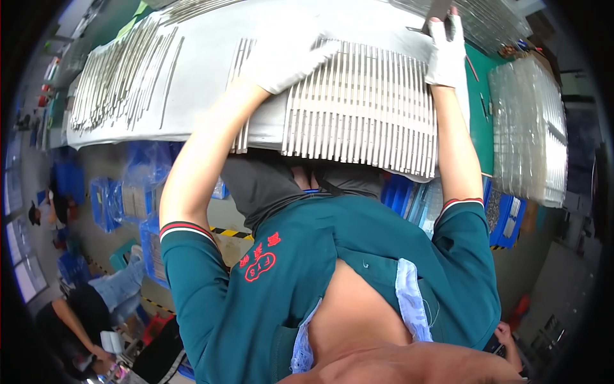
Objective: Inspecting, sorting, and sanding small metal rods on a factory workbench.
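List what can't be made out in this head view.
- Left hand: the white glove lies flat on the metal strips, so the strips under it are hidden.
- Right hand: it grips a dark flat piece cut off by the top edge.
- Near edge of the grey sheet: partly hidden by the forearms.
- Clear trays: contents too blurred to tell.

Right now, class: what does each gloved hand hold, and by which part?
Left hand lies flat on the row of metal strips, gripping nothing. Right hand pinches a thin metal strip near its end.

A row of metal strips (361,105) lies on the table (204,64). Left of it lie loose rods (121,73); right of it stand stacked trays (531,128).
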